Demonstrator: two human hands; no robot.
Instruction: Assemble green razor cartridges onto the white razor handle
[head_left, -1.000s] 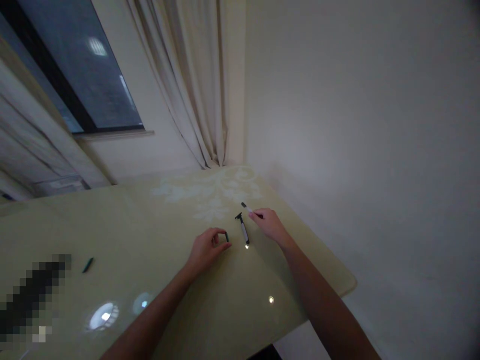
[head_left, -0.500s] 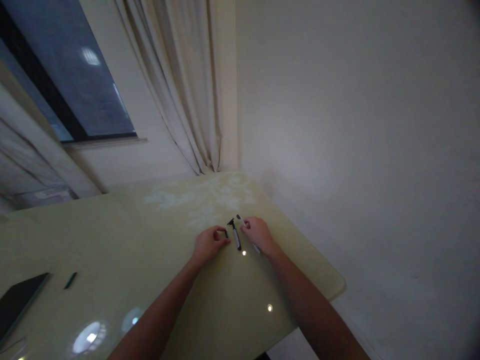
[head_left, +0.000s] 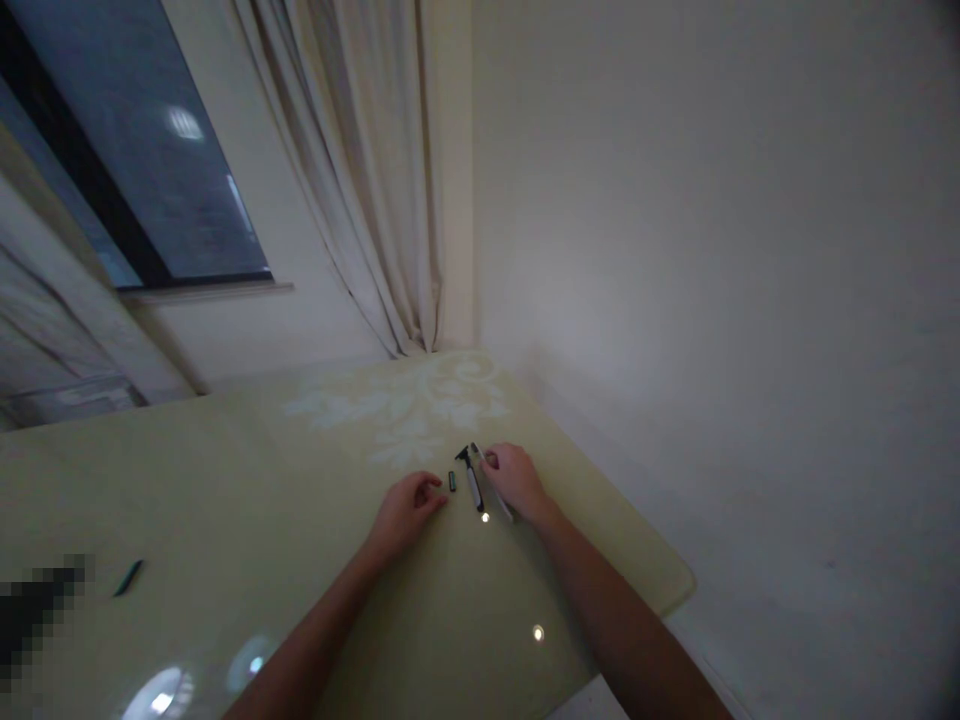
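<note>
We take 12 o'clock as the far side of the bench [head_left: 300, 520].

Item: left hand [head_left: 406, 512]. Thumb and forefinger stand a little apart; we find nothing held between them.

Item: block [head_left: 452, 481], small and dark, lying on the bench. It sits just beside the left fingertips, at 2 o'clock from the hand, with a narrow gap showing. A second ago those fingers had it pinched, so we enter it as released.

Item: razor [head_left: 474, 488], at 3 o'clock from the block and near it. Head towards 11 o'clock, handle towards 5; neither hand appears to touch it.

Item: stick [head_left: 505, 505], pale with a dark tip (a brush, perhaps; too small for us to be sure). It lies at 3 o'clock from the razor, slanted much the same way. Whether the two touch at the top we cannot tell.

Item: right hand [head_left: 517, 482]. Its fingers are closed on the stick's upper part. The stick was further out, pointing beyond the razor; it has since come down alongside. We judge its placing nearly finished, pending release, with block, razor and stick now forming a close row.

Item: strip [head_left: 128, 578], dark green, well apart from the row, between 8 and 9 o'clock.
</note>
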